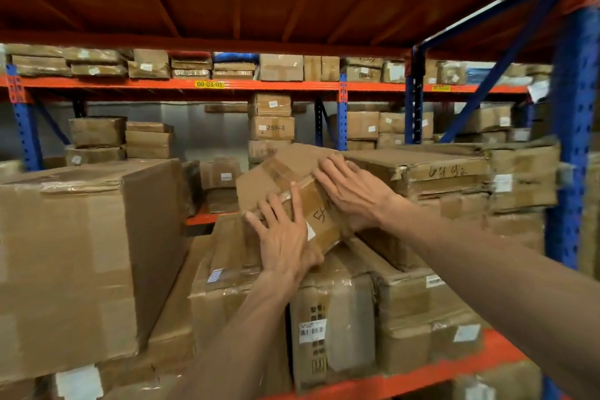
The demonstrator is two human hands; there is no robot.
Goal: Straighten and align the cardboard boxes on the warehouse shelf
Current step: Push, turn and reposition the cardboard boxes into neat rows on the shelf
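A taped cardboard box (276,175) with handwritten digits lies tilted on top of the shelf's stacked boxes, its left end raised. My left hand (285,237) presses flat on its near lower face, fingers spread. My right hand (350,188) lies flat on its upper right corner, fingers apart. Both palms push on the box without wrapping around it. Below it stand several taped boxes (331,318) with barcode labels. To the right a flat worn box (438,169) sits on a stack.
A large brown box (71,253) fills the left of the shelf. The orange front beam (422,377) runs along the bottom right. A blue upright (571,140) stands at the right. Farther racks (207,84) hold more boxes behind.
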